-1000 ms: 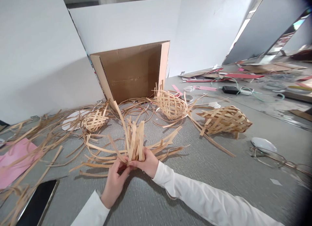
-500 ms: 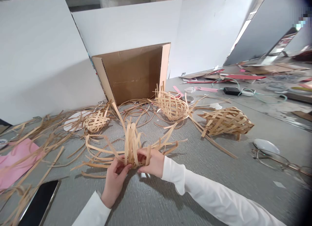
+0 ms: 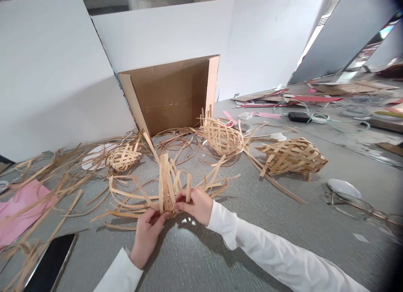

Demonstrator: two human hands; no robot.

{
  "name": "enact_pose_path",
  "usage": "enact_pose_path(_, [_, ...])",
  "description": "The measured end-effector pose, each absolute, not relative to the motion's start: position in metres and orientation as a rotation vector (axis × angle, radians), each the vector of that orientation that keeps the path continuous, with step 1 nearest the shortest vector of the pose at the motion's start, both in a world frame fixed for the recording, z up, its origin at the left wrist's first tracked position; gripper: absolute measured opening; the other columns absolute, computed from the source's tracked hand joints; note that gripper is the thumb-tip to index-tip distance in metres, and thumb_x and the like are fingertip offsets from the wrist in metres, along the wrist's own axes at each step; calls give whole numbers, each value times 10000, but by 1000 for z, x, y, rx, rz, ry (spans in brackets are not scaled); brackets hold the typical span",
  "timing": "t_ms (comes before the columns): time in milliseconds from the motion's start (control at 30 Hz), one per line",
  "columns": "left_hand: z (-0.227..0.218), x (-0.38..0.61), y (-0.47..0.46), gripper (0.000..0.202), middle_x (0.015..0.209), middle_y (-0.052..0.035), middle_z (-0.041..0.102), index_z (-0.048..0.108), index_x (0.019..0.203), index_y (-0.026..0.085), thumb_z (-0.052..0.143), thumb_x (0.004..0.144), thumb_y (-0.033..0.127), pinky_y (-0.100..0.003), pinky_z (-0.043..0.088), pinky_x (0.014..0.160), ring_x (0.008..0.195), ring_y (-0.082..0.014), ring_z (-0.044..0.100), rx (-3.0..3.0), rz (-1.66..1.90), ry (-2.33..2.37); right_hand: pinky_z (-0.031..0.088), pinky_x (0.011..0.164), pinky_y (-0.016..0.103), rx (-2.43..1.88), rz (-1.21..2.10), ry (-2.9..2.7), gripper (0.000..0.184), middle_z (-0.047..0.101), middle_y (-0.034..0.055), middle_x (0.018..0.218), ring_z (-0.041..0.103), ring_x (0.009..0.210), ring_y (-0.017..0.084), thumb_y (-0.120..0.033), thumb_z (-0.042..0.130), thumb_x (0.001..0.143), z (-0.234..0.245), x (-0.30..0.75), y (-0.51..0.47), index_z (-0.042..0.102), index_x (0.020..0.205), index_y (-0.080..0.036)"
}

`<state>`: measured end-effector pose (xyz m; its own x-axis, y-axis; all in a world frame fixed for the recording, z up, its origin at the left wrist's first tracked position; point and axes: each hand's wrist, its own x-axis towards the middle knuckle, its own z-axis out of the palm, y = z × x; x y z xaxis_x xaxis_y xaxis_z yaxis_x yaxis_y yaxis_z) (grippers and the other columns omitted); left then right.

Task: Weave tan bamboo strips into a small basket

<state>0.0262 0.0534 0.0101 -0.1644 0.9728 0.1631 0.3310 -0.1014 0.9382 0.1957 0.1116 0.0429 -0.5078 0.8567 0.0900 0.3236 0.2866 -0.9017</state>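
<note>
In front of me lies a partly woven piece of bamboo strips point(image 3: 166, 180), with several strips standing upright and others fanning out to both sides. My left hand point(image 3: 149, 231) pinches its near lower edge between thumb and fingers. On the right side of the same weave, my right hand point(image 3: 195, 203) is closed, thumb and fingertips gripping a strip point(image 3: 188, 188) that sticks up between the fingers. Both hands almost meet at the base, and the fingers hide part of the crossing strips there.
Behind stand a cardboard box point(image 3: 173, 96) and white panels point(image 3: 176, 35). Woven pieces point(image 3: 222, 136), point(image 3: 294, 156) lie beyond the weave. A phone point(image 3: 50, 262) and pink paper point(image 3: 25, 208) sit left; a white mouse point(image 3: 344, 188) and glasses point(image 3: 355, 204) lie right.
My right hand has lifted slightly, and the strip at it now stands taller. The upright strips lean a little further left. My left hand has barely moved.
</note>
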Motion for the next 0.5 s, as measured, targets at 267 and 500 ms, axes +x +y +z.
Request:
enact_pose_path(267, [4, 23, 53, 85, 640, -31, 714, 673, 658, 158, 657, 650, 242, -251, 516, 577, 603, -178, 648, 1428, 1295, 1491, 432, 509, 235, -1128, 1304, -1797, 133, 643, 13, 566, 610, 531, 155, -275, 574, 764, 37, 193, 113, 531, 690, -172])
enact_pose_path(500, [5, 24, 53, 102, 729, -52, 735, 694, 723, 166, 677, 629, 203, -281, 543, 648, 672, -200, 679, 1403, 1303, 1430, 446, 500, 238, -1129, 1387, -1633, 109, 578, -22, 523, 600, 506, 144, -205, 598, 699, 33, 190, 115, 511, 640, -177])
